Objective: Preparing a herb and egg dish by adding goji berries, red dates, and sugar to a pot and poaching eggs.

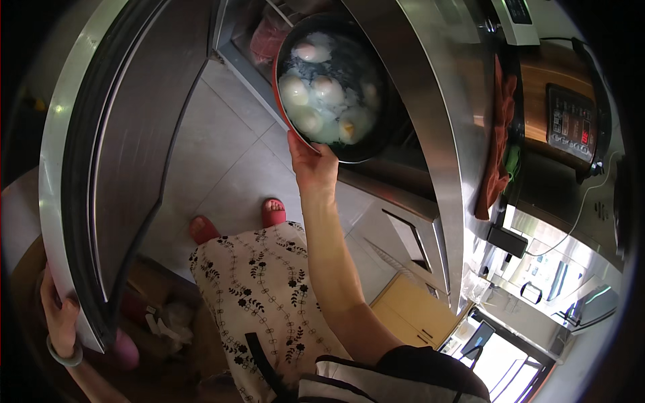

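Observation:
My right hand [316,163] grips the near rim of a round dark pan [352,151] with a red outside. Poached eggs [328,89] lie in cloudy water in it, several of them, one showing some yolk. The pan is held at the opening of a steel-fronted appliance that looks like a refrigerator or freezer, partly over its dark interior. At the lower left, my left hand [60,315], with a bangle at the wrist, holds the edge of the open appliance door [146,101]; its fingers are partly hidden behind the door.
A pink bag [269,40] lies inside the compartment beyond the pan. At right are a brown cloth [498,146], a cooker with a lit control panel [572,121] and a cable. Grey floor tiles [232,151] show between door and appliance. A wooden cabinet [415,312] stands lower right.

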Demonstrator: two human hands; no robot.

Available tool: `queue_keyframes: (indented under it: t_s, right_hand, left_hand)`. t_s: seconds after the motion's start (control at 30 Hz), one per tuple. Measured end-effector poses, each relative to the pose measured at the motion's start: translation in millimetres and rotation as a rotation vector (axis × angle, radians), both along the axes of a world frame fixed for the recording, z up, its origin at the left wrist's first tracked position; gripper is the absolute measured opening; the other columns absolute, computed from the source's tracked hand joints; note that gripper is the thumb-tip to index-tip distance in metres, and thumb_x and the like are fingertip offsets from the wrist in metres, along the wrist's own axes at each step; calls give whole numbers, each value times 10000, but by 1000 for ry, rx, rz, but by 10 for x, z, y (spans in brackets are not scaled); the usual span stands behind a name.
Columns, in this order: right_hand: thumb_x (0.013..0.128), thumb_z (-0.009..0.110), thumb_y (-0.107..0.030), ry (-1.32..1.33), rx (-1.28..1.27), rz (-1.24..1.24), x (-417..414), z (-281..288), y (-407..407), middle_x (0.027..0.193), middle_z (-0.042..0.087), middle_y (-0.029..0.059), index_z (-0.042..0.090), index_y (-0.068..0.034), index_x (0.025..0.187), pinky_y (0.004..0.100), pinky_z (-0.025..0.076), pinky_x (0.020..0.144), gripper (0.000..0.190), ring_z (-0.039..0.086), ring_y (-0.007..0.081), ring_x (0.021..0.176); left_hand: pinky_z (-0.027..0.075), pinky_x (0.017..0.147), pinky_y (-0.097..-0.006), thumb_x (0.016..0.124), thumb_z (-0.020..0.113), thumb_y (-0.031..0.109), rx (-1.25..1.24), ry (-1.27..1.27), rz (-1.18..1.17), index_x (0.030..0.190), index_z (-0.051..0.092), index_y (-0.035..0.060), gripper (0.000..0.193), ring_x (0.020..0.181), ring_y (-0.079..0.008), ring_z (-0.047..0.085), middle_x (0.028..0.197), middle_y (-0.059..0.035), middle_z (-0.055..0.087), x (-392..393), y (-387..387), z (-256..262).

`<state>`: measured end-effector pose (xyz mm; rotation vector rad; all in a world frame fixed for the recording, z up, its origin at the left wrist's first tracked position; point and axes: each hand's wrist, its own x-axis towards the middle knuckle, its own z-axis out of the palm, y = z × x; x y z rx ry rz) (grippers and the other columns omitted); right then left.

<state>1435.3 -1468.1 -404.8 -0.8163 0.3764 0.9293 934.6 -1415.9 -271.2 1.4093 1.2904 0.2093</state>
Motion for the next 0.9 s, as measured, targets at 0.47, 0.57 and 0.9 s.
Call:
queue_keyframes:
  t_s: [0.47,0.57,0.9]
  right_hand:
    - [761,378,52,4,-86,31,-521,153,-276,1169,462,178,385,30,1181,514,416,938,421,505,331,1068]
    - [763,383,54,35,-87,12,-624,173,-325,1173,450,190,363,33,1197,513,414,945,435,498,346,1068]
    - [754,381,76,50,-91,8,-806,215,-594,1188,432,205,333,45,1208,522,394,970,458,468,369,1104]
  left_hand:
    - [381,881,-274,777,613,522,8,-82,8,1307,322,-66,843,1018,-150,493,1161,-111,498,416,38,161]
    - [410,818,-245,733,642,558,34,-61,61,1252,385,-80,862,928,-125,528,1059,-91,553,552,34,221]
    - [405,817,-257,711,664,557,6,-112,77,1191,444,-63,814,906,-136,528,1022,-85,565,778,30,298]
